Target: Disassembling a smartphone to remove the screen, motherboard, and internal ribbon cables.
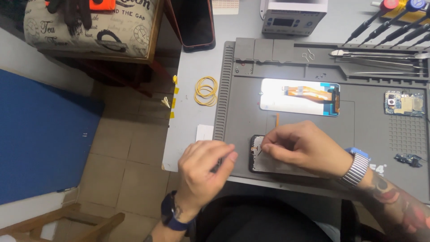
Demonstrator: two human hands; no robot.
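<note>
Head view shows the right hand (301, 145) resting on an opened phone frame (268, 162) at the near edge of the grey work mat (242, 112), its fingertips pinched together on a small part at the frame's upper left corner (too small to identify). The left hand (204, 172) hovers just left of the frame at the mat's edge, fingers curled loosely with thumb against forefinger; whether it grips anything I cannot tell. Beyond lie a white screen panel (299, 96) with orange flex cable, a circuit board (404, 104) and yellow rubber bands (206, 91).
</note>
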